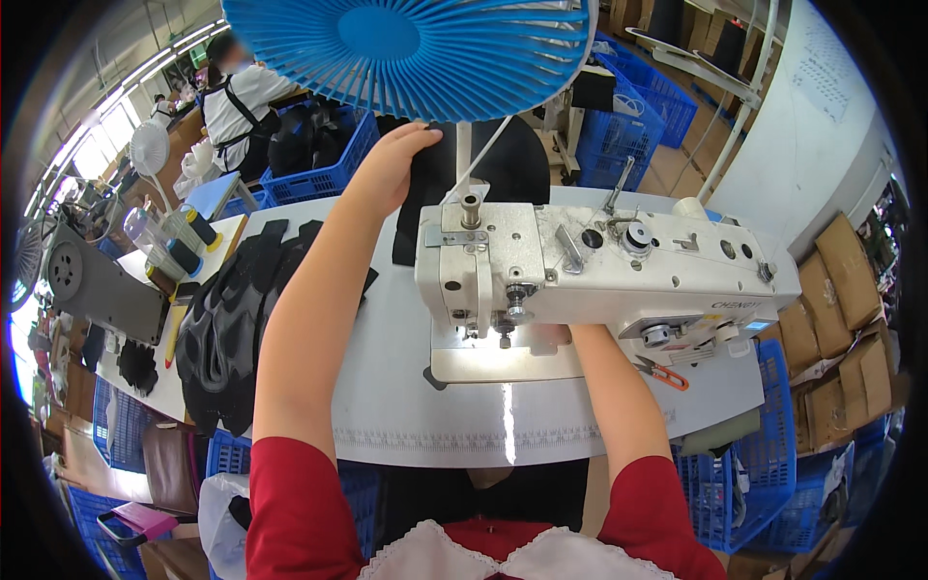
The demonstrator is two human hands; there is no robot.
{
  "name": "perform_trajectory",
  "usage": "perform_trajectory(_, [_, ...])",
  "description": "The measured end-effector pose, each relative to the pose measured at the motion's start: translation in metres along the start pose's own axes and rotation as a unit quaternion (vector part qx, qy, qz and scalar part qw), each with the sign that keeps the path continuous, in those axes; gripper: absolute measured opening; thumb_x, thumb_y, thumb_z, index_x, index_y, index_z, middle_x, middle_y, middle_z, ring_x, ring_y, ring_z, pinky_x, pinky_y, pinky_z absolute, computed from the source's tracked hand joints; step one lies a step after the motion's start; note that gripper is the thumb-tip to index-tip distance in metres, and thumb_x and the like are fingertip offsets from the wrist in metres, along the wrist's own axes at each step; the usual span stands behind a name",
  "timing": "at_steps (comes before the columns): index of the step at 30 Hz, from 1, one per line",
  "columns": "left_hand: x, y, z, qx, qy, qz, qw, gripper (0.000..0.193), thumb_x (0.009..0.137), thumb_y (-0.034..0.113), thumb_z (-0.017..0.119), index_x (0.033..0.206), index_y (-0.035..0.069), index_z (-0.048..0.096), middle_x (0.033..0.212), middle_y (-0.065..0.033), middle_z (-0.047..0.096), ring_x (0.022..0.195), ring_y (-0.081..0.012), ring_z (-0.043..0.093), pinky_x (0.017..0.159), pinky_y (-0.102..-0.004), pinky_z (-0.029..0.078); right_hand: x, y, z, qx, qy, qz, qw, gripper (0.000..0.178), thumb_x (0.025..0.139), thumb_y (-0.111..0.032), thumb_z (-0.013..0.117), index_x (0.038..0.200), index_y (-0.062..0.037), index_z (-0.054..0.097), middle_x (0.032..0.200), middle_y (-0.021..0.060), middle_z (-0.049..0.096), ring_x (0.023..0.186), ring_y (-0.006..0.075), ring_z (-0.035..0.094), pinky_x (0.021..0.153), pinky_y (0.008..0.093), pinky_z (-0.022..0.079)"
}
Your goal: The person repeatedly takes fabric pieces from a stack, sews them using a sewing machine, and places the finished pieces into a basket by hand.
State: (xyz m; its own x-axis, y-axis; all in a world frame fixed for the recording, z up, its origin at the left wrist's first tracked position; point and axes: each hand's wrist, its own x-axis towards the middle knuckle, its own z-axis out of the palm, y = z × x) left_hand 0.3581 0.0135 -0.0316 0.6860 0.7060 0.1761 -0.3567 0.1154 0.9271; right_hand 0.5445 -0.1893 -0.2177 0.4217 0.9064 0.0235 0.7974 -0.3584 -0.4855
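My left hand (pixel 390 169) reaches past the sewing machine to the far edge of the table. Its fingers are closed on the edge of a black fabric piece (pixel 512 164), which spreads behind the machine head and the fan's pole. My right forearm (pixel 619 396) passes under the arm of the white sewing machine (pixel 609 256), and the machine hides that hand. A lamp lights the needle area and bare metal bed (pixel 512 363). Orange-handled thread snips (pixel 665 374) lie right of my right forearm. Stacked black cut pieces (pixel 227 329) lie left of my left arm.
A blue fan (pixel 406 43) hangs over the far table edge. Thread cones (pixel 184 256) and a grey machine (pixel 101 280) stand at left. Blue crates (pixel 324 164) surround the table, with cardboard boxes (pixel 836 300) at right. Another person (pixel 242 101) sits at the far left.
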Motion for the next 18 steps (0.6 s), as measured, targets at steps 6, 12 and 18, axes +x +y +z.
perform_trajectory(6, [-0.018,-0.045,-0.012,0.047,-0.010,0.011,0.999,0.048,0.089,0.015,0.064,0.131,0.000,0.049,0.126,-0.0134,0.056,0.113,-0.0233,0.056,0.098,-0.0335,0.043,-0.006,0.011,0.020,0.074,0.079,0.006,0.994,0.055,0.094,-0.033,0.054,0.139,-0.0038,0.044,0.145,0.0197,0.042,0.134,0.0339,0.039,0.113,0.0421,0.028])
perform_trajectory(12, [-0.063,-0.157,-0.131,0.373,-0.060,-0.069,0.923,0.069,0.079,0.026,0.076,0.136,-0.001,0.047,0.115,-0.0214,0.065,0.105,-0.0293,0.064,0.091,-0.0337,0.048,-0.015,0.048,0.036,0.151,0.140,0.007,0.979,0.055,0.095,-0.033,0.052,0.141,-0.0045,0.042,0.147,0.0196,0.041,0.135,0.0326,0.038,0.114,0.0407,0.027])
perform_trajectory(18, [-0.154,-0.078,-0.078,0.537,-0.182,-0.116,0.816,0.034,0.088,0.000,0.053,0.120,0.004,0.062,0.104,-0.0163,0.068,0.098,-0.0275,0.065,0.089,-0.0326,0.048,-0.081,0.028,-0.013,0.271,-0.052,0.002,0.961,0.042,0.090,-0.015,0.058,0.131,-0.0059,0.055,0.122,0.0162,0.060,0.108,0.0299,0.059,0.092,0.0387,0.048])
